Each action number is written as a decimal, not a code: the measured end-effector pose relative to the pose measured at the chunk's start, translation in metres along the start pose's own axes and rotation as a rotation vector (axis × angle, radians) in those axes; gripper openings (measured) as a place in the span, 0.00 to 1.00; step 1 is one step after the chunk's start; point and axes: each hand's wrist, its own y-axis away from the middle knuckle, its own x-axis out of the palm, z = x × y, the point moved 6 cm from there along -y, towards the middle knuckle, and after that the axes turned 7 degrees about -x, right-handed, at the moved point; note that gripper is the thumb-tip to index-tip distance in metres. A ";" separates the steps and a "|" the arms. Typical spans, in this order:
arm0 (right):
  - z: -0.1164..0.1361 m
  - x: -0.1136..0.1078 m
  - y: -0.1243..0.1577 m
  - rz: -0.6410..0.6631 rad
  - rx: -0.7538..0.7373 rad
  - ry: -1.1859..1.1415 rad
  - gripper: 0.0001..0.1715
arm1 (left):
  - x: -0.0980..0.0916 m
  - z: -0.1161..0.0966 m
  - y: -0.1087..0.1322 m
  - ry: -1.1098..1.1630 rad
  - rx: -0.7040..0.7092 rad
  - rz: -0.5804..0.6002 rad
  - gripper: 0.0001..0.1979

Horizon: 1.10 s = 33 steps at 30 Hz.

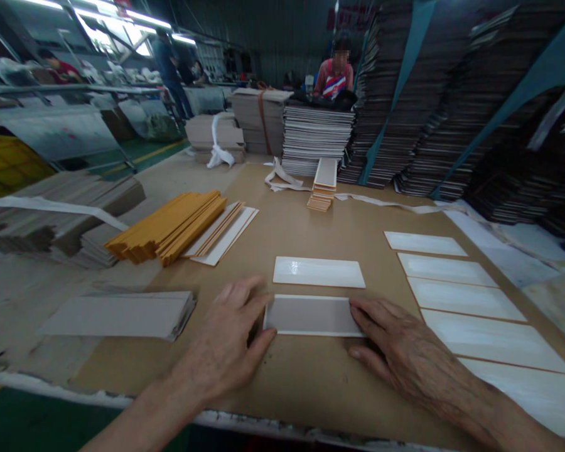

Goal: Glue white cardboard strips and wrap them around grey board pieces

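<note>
While fingers of the left hand [230,329], thumb apart, touch the left end of the white-edged grey strip [311,315], those of the right hand [398,339], thumb likewise apart, touch its right end; glossy white panel [319,272] just beyond it.

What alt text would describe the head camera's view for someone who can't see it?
A person's bare left hand and right hand touch opposite ends of a flat, white-edged grey rectangular panel on a brown tabletop. A glossy white rectangular strip lies just beyond it; similar white strips lie at right, and yellow-orange stacked strips at left.
</note>
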 end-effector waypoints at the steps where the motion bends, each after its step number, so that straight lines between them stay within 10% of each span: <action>1: 0.003 0.000 0.001 -0.011 -0.007 0.016 0.28 | 0.002 -0.006 0.002 0.001 0.050 0.010 0.19; 5: 0.017 0.003 0.001 -0.032 -0.021 0.061 0.30 | 0.019 -0.028 0.008 -0.022 0.234 0.139 0.20; 21: -0.012 0.015 0.023 0.026 0.049 -0.105 0.34 | 0.018 -0.031 0.005 0.037 0.232 0.150 0.17; 33: 0.061 -0.006 0.045 -0.123 -0.183 -0.046 0.42 | 0.006 -0.015 0.006 0.139 0.336 0.212 0.23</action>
